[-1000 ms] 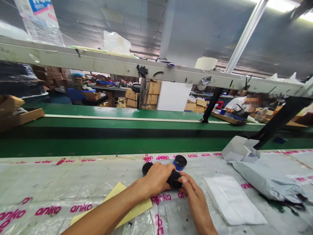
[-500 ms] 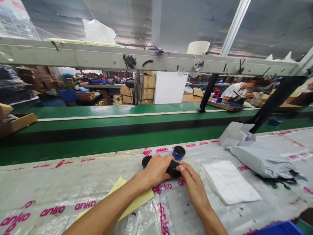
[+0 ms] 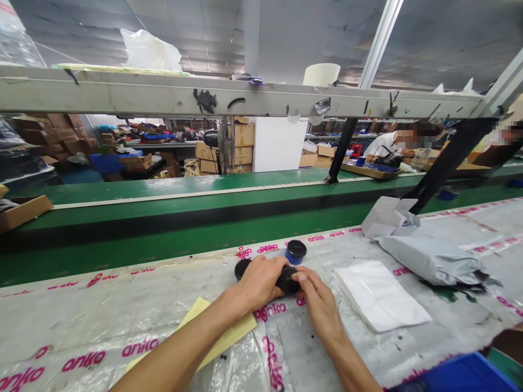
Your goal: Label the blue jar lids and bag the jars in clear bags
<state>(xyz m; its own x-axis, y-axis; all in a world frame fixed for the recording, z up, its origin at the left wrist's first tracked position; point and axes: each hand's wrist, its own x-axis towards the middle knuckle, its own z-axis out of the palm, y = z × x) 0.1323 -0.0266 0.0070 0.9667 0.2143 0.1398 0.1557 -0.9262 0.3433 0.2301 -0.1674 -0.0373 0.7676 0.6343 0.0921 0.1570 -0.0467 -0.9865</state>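
My left hand (image 3: 261,280) is closed over a black rounded object (image 3: 288,280), whose exact kind I cannot make out. The thumb and fingertips of my right hand (image 3: 316,294) pinch its right end. Past the left hand's knuckles shows a black round piece (image 3: 242,268); the hand hides whether it belongs to the same object. Just behind my hands, a small round container (image 3: 296,252) with a black top and blue side stands upright on the plastic-covered table (image 3: 163,305).
Right of my hands lies a stack of white sheets (image 3: 382,296), with a grey plastic bag (image 3: 433,258) and an open white box (image 3: 388,218) beyond. Yellow paper (image 3: 229,332) is under my left forearm. A blue bin (image 3: 457,375) sits lower right. A person (image 3: 384,144) works across the green belt (image 3: 183,231).
The view has shifted slightly, bringing more of the blue bin into sight. Both hands keep their hold on the black object, with only a slight shift of the right fingers.
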